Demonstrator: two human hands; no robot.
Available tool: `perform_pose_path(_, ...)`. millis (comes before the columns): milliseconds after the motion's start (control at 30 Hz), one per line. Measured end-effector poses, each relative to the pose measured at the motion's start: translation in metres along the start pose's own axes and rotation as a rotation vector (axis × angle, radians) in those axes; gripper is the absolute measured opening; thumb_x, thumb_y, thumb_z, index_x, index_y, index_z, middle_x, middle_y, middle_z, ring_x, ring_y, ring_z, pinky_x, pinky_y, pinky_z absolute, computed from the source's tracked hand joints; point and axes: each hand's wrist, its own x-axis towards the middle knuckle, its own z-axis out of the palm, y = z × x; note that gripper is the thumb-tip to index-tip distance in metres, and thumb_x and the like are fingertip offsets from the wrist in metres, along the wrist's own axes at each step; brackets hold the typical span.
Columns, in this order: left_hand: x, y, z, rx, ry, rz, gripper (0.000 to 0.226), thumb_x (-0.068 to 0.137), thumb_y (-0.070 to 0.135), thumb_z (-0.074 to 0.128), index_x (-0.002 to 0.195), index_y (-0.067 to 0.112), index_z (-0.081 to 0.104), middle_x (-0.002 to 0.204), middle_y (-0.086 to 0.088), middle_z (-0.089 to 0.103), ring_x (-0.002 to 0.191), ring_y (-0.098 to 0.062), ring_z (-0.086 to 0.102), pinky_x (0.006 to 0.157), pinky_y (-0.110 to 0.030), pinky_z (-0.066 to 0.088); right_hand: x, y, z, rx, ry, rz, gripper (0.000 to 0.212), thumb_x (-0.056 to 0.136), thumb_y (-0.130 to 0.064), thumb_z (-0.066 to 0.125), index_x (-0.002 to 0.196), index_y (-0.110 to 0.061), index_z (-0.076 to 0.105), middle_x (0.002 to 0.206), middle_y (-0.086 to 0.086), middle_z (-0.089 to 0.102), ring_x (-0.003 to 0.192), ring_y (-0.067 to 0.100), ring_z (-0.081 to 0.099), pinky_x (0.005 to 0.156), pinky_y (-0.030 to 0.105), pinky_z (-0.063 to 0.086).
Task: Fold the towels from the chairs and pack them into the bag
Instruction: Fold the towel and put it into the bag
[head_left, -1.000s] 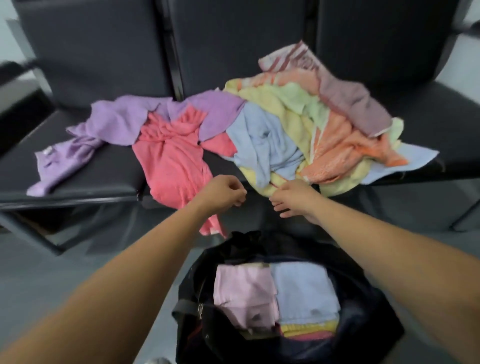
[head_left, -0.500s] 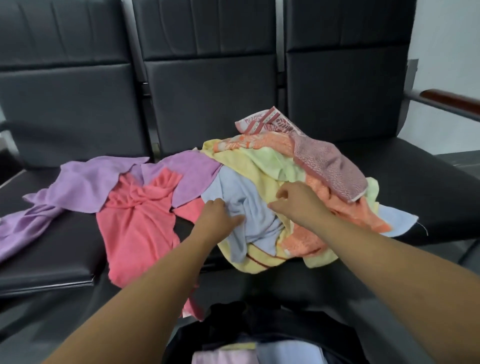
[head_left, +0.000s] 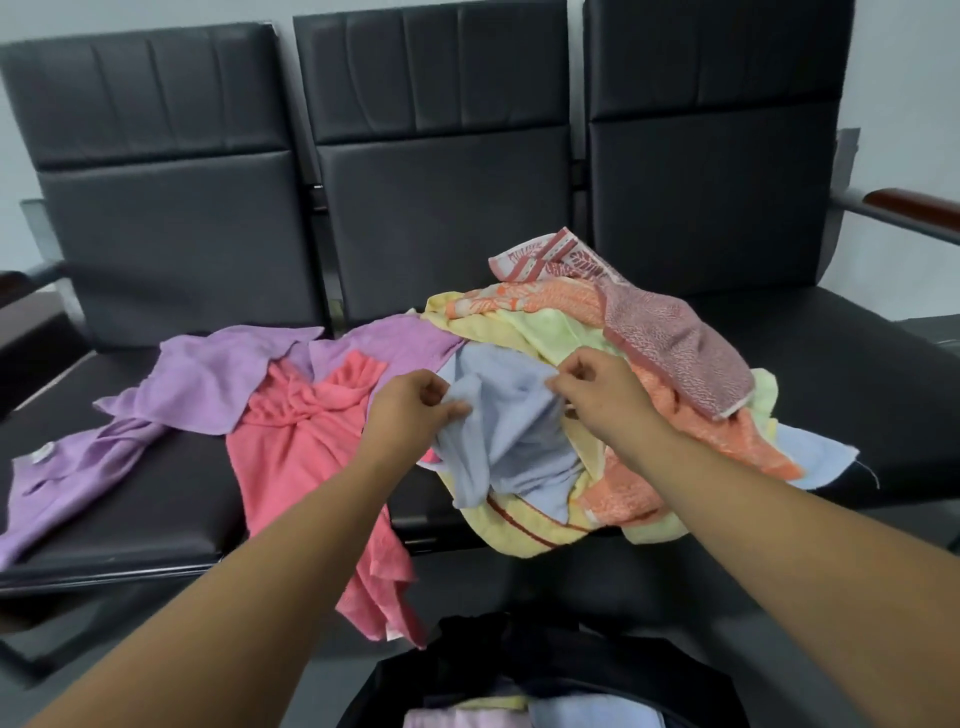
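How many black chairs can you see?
3, side by side: the left chair, the middle chair, the right chair. More could sit outside the picture.

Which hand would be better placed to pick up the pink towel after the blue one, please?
Probably the left. The left hand pinches the blue towel right beside the pink towel; the right hand pinches it further off, against the orange towel.

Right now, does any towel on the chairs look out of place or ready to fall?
Yes. The coral towel hangs far over the front edge of the seat, so it might slide off. The left hand and right hand pinch the pale blue towel instead.
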Motion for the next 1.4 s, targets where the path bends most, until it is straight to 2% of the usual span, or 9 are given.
perform_pose_path(200,-0.022,0.037,-0.032,-0.100,-0.029,0.071,0.011,0.091,0.020,0.073,0.087,0.020,0.062,0.071,0.002,0.057,0.063,-0.015,0.052,0.058,-0.024,0.044,-0.027,-0.053,-0.029,0.114,0.032,-0.043,0.025,0.091,-0.010,0.065,0.070,-0.018,0.053,0.066,-0.006,0.050,0.070,0.016,0.049,0.073,0.042,0.047)
perform_pose_path(367,-0.044,0.079,-0.066,-0.268,-0.032,0.101,0.008,0.101,0.021,0.057,0.094,0.019,0.055,0.068,-0.007,0.050,0.057,-0.017,0.041,0.053,-0.028,0.035,-0.053,-0.108,-0.056,0.350,0.123,-0.060,0.016,0.084,-0.020,0.063,0.070,-0.024,0.057,0.068,-0.005,0.049,0.071,0.016,0.045,0.065,0.032,0.036)
perform_pose_path(500,-0.061,0.113,-0.102,-0.233,-0.029,0.155,0.011,0.102,0.025,0.056,0.092,0.023,0.054,0.073,-0.013,0.064,0.065,-0.017,0.055,0.062,-0.031,0.044,-0.067,-0.145,-0.084,0.326,0.254,-0.015,0.008,0.089,-0.012,0.060,0.085,-0.005,0.059,0.078,0.007,0.050,0.072,0.018,0.045,0.060,0.031,0.034)
perform_pose_path(633,-0.071,0.137,-0.131,-0.213,-0.022,0.177,0.010,0.099,0.022,0.063,0.091,0.019,0.058,0.072,-0.002,0.070,0.057,-0.011,0.059,0.054,-0.027,0.045,-0.074,-0.176,-0.102,0.338,0.135,0.055,0.007,0.089,-0.005,0.062,0.083,-0.008,0.060,0.082,0.013,0.060,0.072,0.024,0.056,0.062,0.034,0.045)
perform_pose_path(800,-0.109,0.203,-0.183,-0.815,-0.096,0.264,0.008,0.101,0.014,0.059,0.109,0.012,0.061,0.076,-0.002,0.069,0.059,-0.013,0.063,0.050,-0.023,0.050,-0.101,-0.249,-0.151,0.923,0.067,0.021,0.022,0.098,-0.009,0.059,0.114,0.004,0.067,0.108,0.017,0.073,0.097,0.028,0.073,0.072,0.034,0.061)
perform_pose_path(1067,-0.130,0.222,-0.215,-0.023,-0.118,0.336,0.018,0.103,0.024,0.056,0.092,0.029,0.070,0.088,-0.001,0.068,0.070,-0.015,0.057,0.066,-0.025,0.043,-0.128,-0.262,-0.184,0.445,0.108,0.086,0.007,0.093,-0.003,0.067,0.096,0.002,0.071,0.104,0.019,0.072,0.091,0.029,0.071,0.083,0.043,0.059)
perform_pose_path(1133,-0.138,0.224,-0.218,0.256,-0.203,0.368,0.006,0.094,0.042,0.066,0.099,0.039,0.067,0.099,0.012,0.066,0.089,-0.010,0.061,0.080,-0.029,0.045,-0.132,-0.255,-0.182,0.231,0.065,0.068,0.005,0.092,-0.002,0.069,0.096,-0.001,0.071,0.103,0.018,0.071,0.086,0.027,0.069,0.073,0.037,0.060)
perform_pose_path(1233,-0.146,0.222,-0.218,0.606,-0.376,0.435,0.035,0.080,0.045,0.081,0.108,0.047,0.060,0.108,0.011,0.054,0.098,-0.006,0.055,0.084,-0.028,0.043,-0.142,-0.245,-0.175,-0.114,0.005,-0.044,0.009,0.089,-0.003,0.073,0.095,-0.009,0.069,0.088,0.009,0.066,0.071,0.018,0.061,0.054,0.027,0.048)
perform_pose_path(1400,-0.152,0.220,-0.209,0.282,-0.320,0.454,0.012,0.091,0.038,0.072,0.085,0.027,0.071,0.092,0.001,0.065,0.081,-0.009,0.060,0.079,-0.029,0.046,-0.152,-0.232,-0.164,-0.362,-0.109,-0.085,0.006,0.087,-0.009,0.073,0.084,-0.009,0.078,0.080,0.002,0.072,0.073,0.016,0.063,0.059,0.028,0.052)
